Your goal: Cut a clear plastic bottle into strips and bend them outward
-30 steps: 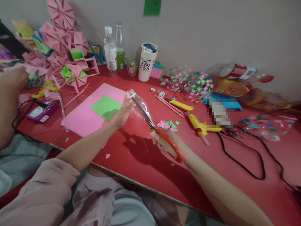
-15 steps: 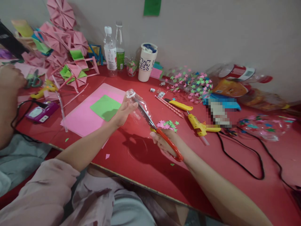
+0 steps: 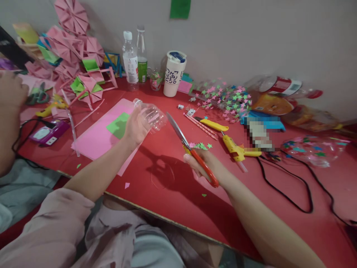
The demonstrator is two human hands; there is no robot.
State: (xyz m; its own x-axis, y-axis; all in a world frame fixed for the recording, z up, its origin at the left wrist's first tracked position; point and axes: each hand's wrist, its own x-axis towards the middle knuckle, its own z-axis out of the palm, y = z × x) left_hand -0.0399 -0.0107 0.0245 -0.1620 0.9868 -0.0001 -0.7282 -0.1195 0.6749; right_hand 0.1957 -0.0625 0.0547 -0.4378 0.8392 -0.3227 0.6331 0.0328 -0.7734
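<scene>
My left hand [image 3: 136,126] is closed around a clear plastic bottle [image 3: 154,117], its neck pointing up and to the left. In my right hand [image 3: 205,163] is a pair of scissors [image 3: 192,150] with red-orange handles. Their blades look closed, and the tips end a little to the right of the bottle, apart from it. Below the left hand lie a pink paper sheet [image 3: 96,139] and a green paper square [image 3: 116,125], partly covered by that hand. Small pink and green paper stars [image 3: 201,146] lie behind the scissors, partly hidden by my right hand.
A yellow glue gun [image 3: 235,148], a yellow cutter knife [image 3: 214,124] and striped pencils [image 3: 199,125] lie to the right. Behind stand a white cup [image 3: 174,74] and two bottles. Star-covered plastic bottles [image 3: 234,100] lie farther back. Another person's hand [image 3: 12,89] is at far left.
My left hand has moved the bottle left, away from the scissors, and turned it so more of its body shows. My right hand has shifted slightly right with the scissors.
</scene>
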